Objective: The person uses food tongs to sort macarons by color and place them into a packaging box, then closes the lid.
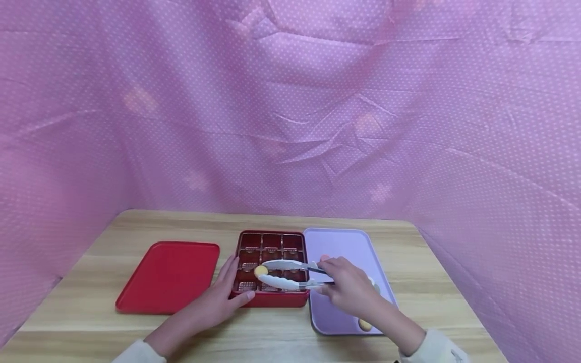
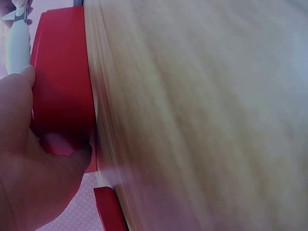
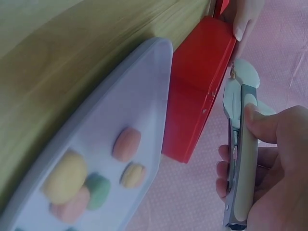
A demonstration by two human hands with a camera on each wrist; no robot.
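My right hand grips a pair of tongs with white scalloped heads. Between the tong tips is a round yellow macaron, over the left part of a red box. Inside the box, a clear insert forms several compartments. My left hand rests along the box's left wall, fingers extended and thumb at the front rim. In the left wrist view, that thumb and a fingertip touch the red wall. A lavender tray beside the box carries several macarons, among them a green one and a yellow one.
A flat red lid lies on the wooden table left of the box. The tray stands close against the box's right side. Pink dotted cloth hangs behind the table and along both sides.
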